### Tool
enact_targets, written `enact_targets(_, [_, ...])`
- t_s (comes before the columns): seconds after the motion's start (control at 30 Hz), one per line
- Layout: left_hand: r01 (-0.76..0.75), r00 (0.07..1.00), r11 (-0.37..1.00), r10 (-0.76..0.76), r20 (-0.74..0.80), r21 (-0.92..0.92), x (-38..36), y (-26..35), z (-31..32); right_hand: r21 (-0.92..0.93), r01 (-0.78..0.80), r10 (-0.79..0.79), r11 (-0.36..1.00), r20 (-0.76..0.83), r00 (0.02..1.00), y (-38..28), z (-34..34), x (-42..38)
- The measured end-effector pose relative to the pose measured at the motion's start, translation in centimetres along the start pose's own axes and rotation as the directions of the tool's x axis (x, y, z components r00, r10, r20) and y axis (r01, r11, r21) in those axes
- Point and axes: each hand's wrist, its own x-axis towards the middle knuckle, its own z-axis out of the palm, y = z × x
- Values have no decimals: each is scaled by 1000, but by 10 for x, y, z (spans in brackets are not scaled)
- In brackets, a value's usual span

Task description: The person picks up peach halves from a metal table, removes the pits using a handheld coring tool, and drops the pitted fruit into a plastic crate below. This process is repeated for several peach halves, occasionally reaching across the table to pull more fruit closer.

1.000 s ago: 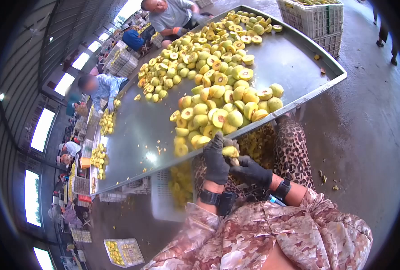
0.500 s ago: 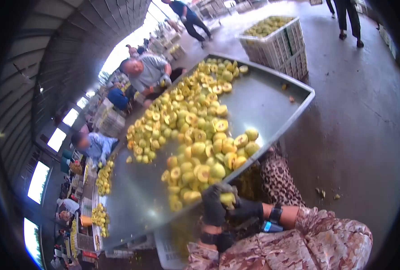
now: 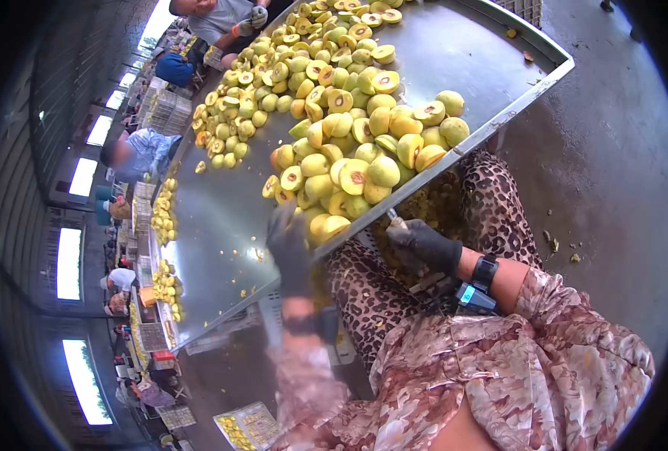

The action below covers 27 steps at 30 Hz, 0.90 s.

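My left hand (image 3: pixel 289 244), in a dark glove and smeared by motion, is over the near edge of the metal table (image 3: pixel 221 233), beside the pile of halved yellow peaches (image 3: pixel 334 165). Its fingers are too blurred to show whether they hold anything. My right hand (image 3: pixel 428 248), also gloved, is closed around a small tool with a metal tip (image 3: pixel 395 217), just outside the table rim and above my lap. Many of the peach halves show brown pits or hollows in their cut faces.
Across the table a person with gloved hands (image 3: pixel 251 19) works at the pile; another in a blue shirt (image 3: pixel 142 154) is further left. A white crate (image 3: pixel 270 316) stands below the table edge, and a tray of yellow pieces (image 3: pixel 247 428) lies on the floor. Scraps lie beneath the rim.
My hands were together around a peach piece; now they are apart, the left moved left to the pile's edge. The view has tilted down, showing more of my lap.
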Motion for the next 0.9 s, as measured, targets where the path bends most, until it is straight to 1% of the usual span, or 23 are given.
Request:
enact_targets(0.07, [-144,989,986,147,34,-84,40,27,42,78,19,-21,997,30,999,15,-4,12])
enact_targets(0.1, [-14,997,956,35,64,-293,55,55,51,120,26,-32,992,43,999,21,-7,14])
enact_targets(0.2, [-40,975,998,51,215,-55,63,67,67,81,148,-155,986,94,983,7,-5,4])
enact_targets(0.3, [143,981,927,-86,174,-347,48,42,67,75,219,-223,973,61,973,3,-5,3])
enact_targets(0.33, [527,850,685,-428,308,-503,45,54,50,43,256,-259,966,72,963,1,-3,5])
enact_targets(0.37, [580,793,483,-521,317,-656,41,70,31,15,294,-294,956,82,952,0,-2,7])
enact_targets(0.4, [559,782,340,-518,346,-756,31,77,23,-9,322,-320,947,91,943,0,0,6])
enact_targets(0.43, [528,768,179,-518,377,-830,20,85,17,-47,345,-337,937,133,932,-1,4,4])
enact_targets(0.47, [509,748,78,-533,396,-857,11,97,13,-87,367,-349,926,173,921,-5,6,2])
enact_targets(0.5, [483,727,-26,-546,417,-875,4,114,9,-126,388,-358,913,210,910,-5,5,1])
enact_targets(0.53, [449,708,-128,-553,440,-884,-3,125,7,-149,300,-261,942,234,936,-1,2,1])
enact_targets(0.63, [391,639,-404,-528,559,-827,-21,135,9,-156,435,-390,887,253,885,5,6,2])
enact_targets(0.67, [392,655,-376,-526,542,-839,-24,140,12,-164,481,-433,861,259,863,5,8,3])
enact_targets(0.77, [409,643,-279,-587,491,-869,-26,154,15,-148,489,-459,860,195,867,7,10,2])
enact_targets(0.8, [497,675,-103,-578,458,-862,-29,152,18,-200,499,-466,843,189,864,9,8,3])
enact_targets(0.87, [507,726,39,-558,402,-861,-32,147,22,-298,514,-481,804,183,858,15,6,8])
enact_targets(0.9, [508,749,109,-545,376,-854,-32,146,23,-306,528,-506,793,154,849,13,8,7])
